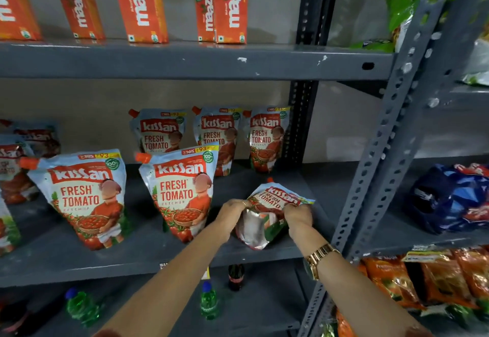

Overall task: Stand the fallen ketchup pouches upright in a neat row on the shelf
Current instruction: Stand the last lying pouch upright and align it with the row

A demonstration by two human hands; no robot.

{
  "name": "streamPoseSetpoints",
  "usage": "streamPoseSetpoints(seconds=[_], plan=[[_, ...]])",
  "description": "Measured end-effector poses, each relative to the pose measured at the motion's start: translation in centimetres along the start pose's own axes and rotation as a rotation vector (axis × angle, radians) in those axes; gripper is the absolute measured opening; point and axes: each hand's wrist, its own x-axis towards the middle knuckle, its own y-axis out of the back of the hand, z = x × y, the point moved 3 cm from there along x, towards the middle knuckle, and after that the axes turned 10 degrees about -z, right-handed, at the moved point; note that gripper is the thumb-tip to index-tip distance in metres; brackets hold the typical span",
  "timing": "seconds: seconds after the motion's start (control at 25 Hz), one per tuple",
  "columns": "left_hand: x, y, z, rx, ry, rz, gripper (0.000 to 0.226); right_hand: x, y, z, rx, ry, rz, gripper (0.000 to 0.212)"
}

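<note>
A Kissan ketchup pouch (pixel 267 212) lies tilted back near the front right of the grey middle shelf (pixel 148 260), its silver base toward me. My left hand (pixel 231 211) grips its left side and my right hand (pixel 297 216) grips its right side. Two pouches stand upright in front, one at left (pixel 84 196) and one at centre (pixel 182 191). Three more pouches stand along the back wall (pixel 158 131) (pixel 219 135) (pixel 266 138). Further pouches (pixel 16 167) crowd the far left, partly cut off.
Orange Maaza juice cartons (pixel 140 3) stand on the shelf above. A slotted grey upright (pixel 383 151) borders the right side. Green bottles (pixel 209 302) and a dark bottle (pixel 236 277) sit on the shelf below. Snack bags (pixel 449 199) fill the neighbouring rack.
</note>
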Motion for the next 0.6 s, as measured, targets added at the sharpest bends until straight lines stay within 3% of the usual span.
streamPoseSetpoints(seconds=[0.04, 0.16, 0.28, 0.48, 0.6], plan=[[-0.1, -0.2, -0.1, -0.011, 0.040, -0.024, 0.009, 0.5, 0.2, -0.1, 0.004, 0.005, -0.038, 0.039], [-1.0, -0.2, -0.3, 0.023, 0.194, -0.167, 0.032, 1.3, 0.0, -0.1, 0.072, -0.037, -0.115, 0.044], [-2.4, -0.9, -0.6, 0.118, 0.312, -0.268, 0.037, 2.1, -0.3, -0.4, -0.082, -0.058, -0.203, 0.044], [-0.8, -1.8, -1.5, 0.086, 0.162, 0.119, 0.033, 2.5, -0.3, -1.0, -0.303, -0.057, -0.367, 0.034], [-0.4, -2.5, -1.1, 0.117, 0.070, 0.221, 0.026, 2.0, 0.2, -1.7, -0.324, 0.037, -0.315, 0.025]])
